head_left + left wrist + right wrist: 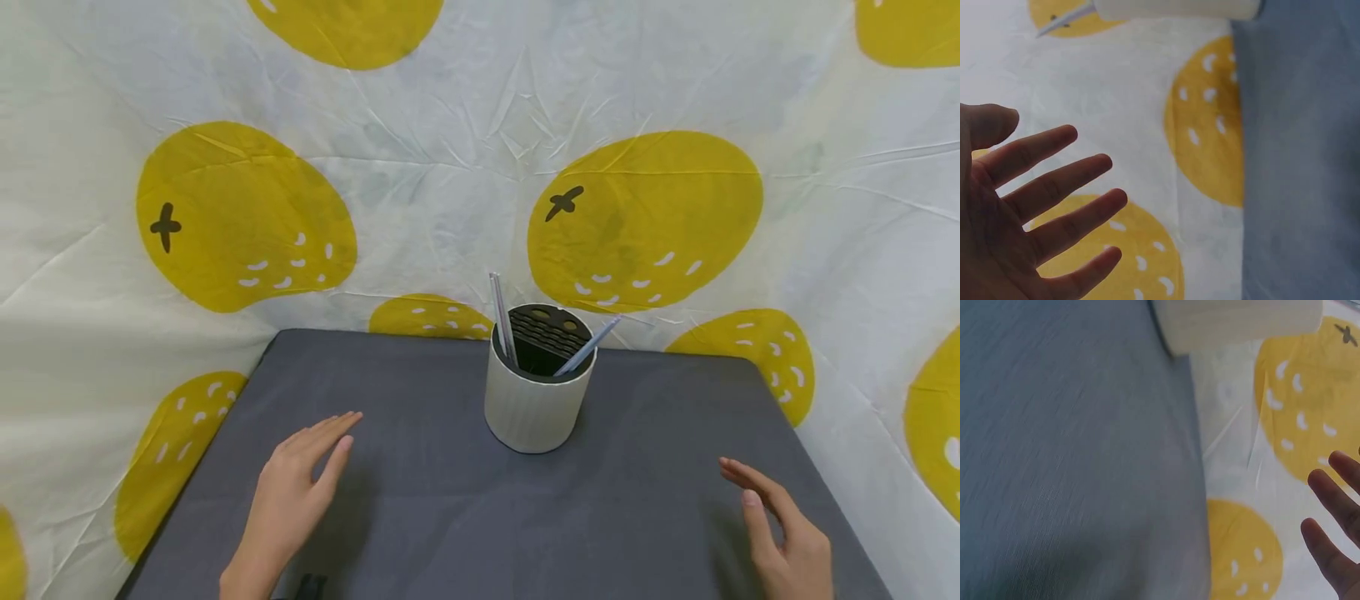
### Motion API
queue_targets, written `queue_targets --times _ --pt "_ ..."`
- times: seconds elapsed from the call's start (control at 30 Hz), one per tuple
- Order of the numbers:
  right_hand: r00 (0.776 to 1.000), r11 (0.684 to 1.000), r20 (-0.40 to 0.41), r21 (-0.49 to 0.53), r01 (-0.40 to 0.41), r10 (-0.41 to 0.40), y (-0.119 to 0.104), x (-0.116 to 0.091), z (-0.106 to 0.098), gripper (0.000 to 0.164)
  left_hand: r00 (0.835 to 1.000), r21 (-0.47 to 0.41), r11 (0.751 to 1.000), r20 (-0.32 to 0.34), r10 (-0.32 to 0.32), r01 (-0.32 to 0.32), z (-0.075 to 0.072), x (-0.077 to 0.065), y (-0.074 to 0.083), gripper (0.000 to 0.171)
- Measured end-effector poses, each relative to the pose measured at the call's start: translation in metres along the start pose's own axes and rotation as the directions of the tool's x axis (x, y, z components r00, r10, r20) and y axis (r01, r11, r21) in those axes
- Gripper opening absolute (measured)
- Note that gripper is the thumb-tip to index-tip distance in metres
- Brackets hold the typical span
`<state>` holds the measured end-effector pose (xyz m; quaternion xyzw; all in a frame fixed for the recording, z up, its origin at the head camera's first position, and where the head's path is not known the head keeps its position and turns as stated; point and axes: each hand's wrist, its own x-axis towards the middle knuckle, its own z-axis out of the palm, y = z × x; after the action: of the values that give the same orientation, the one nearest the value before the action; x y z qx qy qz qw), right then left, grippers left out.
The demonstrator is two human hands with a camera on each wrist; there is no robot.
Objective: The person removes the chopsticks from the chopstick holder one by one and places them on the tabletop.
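Observation:
A white round holder (528, 412) with a dark slotted insert (551, 329) stands upright toward the back of the grey table. Two thin clear sticks, perhaps pens or straws, lean out of its left side (502, 321); a bluish one (588, 346) tilts out to the right. My left hand (292, 492) hovers over the table to the holder's left, fingers extended and holding nothing. To the right, apart from the holder, my right hand (787, 533) is also raised with loosely bent fingers and nothing in it. In the left wrist view the fingers (1063, 181) are spread.
The grey table (420, 517) reaches back to a white cloth (435, 225) printed with yellow fruit, which hangs behind it and along both sides. A small black object (310, 587) shows at the bottom edge near the left wrist.

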<state>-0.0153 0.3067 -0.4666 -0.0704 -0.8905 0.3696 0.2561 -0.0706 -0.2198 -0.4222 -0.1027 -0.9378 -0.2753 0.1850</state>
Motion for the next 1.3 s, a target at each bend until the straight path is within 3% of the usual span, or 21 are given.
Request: queue_targets --times 0.2,0.27,0.37,0.47,0.53,0.67,0.83,1.03,1.2,1.3 --pt "0.996 0.974 0.085 0.221 -0.053 0.034 -0.017 0.018 0.016 0.036 0.998 -0.135 0.99 0.057 -0.041 0.048 0.005 0.015 0.015 0.034" --pt "0.992 0.935 0.125 0.349 -0.063 0.02 -0.02 0.025 0.02 0.037 0.993 -0.19 0.978 0.101 -0.063 0.082 0.008 0.02 0.021 0.035" --pt "0.98 0.848 0.197 0.524 -0.082 -0.026 -0.022 0.033 0.027 0.04 0.979 -0.285 0.948 0.182 -0.091 0.14 0.013 0.028 0.028 0.036" --pt "0.956 0.77 0.286 0.623 -0.138 -0.059 -0.024 0.039 0.035 0.042 0.962 -0.376 0.907 0.255 -0.095 0.189 0.018 0.036 0.033 0.038" --pt "0.939 0.747 0.34 0.636 -0.192 -0.048 -0.027 0.043 0.041 0.043 0.956 -0.416 0.886 0.281 -0.088 0.204 0.021 0.041 0.037 0.04" --pt "0.908 0.736 0.418 0.62 -0.271 -0.018 -0.036 0.052 0.049 0.044 0.964 -0.457 0.875 0.264 -0.041 0.162 0.028 0.052 0.048 0.047" --pt "0.888 0.765 0.46 0.571 -0.299 0.003 -0.05 0.064 0.061 0.046 0.975 -0.536 0.835 0.223 0.0 0.123 0.035 0.068 0.063 0.056" --pt "0.869 0.768 0.492 0.541 -0.343 0.042 -0.072 0.078 0.074 0.052 0.971 -0.646 0.742 0.238 -0.026 0.178 0.045 0.087 0.079 0.052" --pt "0.825 0.762 0.549 0.475 -0.441 0.136 -0.09 0.091 0.083 0.06 0.965 -0.718 0.655 0.253 -0.069 0.235 0.057 0.105 0.09 0.047" --pt "0.8 0.755 0.572 0.44 -0.486 0.182 -0.097 0.098 0.092 0.064 0.967 -0.741 0.624 0.228 -0.113 0.248 0.064 0.115 0.096 0.044"
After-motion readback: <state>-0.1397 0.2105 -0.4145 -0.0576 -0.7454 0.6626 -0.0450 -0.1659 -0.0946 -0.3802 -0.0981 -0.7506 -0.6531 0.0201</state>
